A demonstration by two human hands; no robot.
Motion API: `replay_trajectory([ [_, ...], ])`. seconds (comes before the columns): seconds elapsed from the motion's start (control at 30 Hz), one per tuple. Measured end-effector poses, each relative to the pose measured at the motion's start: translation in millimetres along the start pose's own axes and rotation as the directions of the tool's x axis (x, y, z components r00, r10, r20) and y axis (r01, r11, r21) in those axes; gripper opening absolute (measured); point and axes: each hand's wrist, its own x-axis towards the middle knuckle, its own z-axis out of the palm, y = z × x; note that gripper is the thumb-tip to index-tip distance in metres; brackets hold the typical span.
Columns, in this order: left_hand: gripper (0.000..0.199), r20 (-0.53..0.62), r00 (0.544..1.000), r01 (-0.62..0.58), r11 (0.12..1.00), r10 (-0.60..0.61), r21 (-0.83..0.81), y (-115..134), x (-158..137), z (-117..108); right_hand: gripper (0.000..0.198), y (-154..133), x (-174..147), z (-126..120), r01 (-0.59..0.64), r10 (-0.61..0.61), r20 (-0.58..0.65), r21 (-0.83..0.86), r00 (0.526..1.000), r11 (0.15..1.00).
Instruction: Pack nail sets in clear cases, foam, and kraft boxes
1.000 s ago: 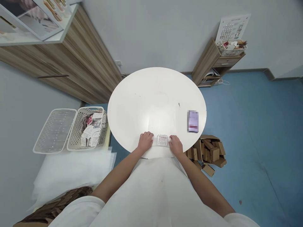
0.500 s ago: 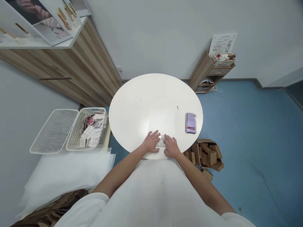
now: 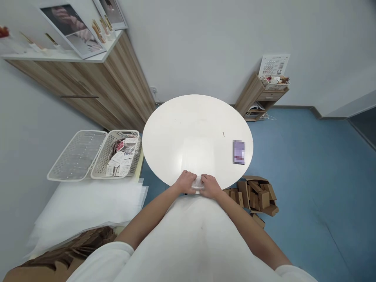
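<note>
A small clear plastic case (image 3: 198, 182) is at the near edge of the round white table (image 3: 173, 133). My left hand (image 3: 186, 182) grips its left end with curled fingers. On the other end my right hand (image 3: 210, 185) is closed in the same way. What lies inside the case is too small to make out. A blurred-out purple rectangular item (image 3: 239, 152) rests on the table's right side, apart from both hands.
To the left stands a white perforated basket (image 3: 95, 164) of printed packets, beside a clear-bottomed white tray or lid (image 3: 76, 156). White sheets (image 3: 96, 203) lie below them. Right of the table, a carton (image 3: 246, 194) holds small brown boxes. A wooden cabinet (image 3: 123, 78) stands behind left.
Both hands have drawn the case toward my body, to the table's near edge. Their fingers, spread flat before, are now curled around it. The camera view has shifted slightly.
</note>
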Motion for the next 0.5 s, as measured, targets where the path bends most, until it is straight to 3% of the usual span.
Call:
replay_trajectory([
  [0.17,0.031,0.003,0.998,0.058,0.994,-0.058,-0.095,-6,-8,-4,0.022,-8,3,-16,0.010,-0.015,0.083,0.065,0.996,0.998],
  [0.5,0.019,-0.120,0.991,0.043,0.980,-0.067,-0.193,-14,-8,-8,0.019,-2,3,-20,0.052,-0.045,-0.111,0.069,0.993,0.996],
])
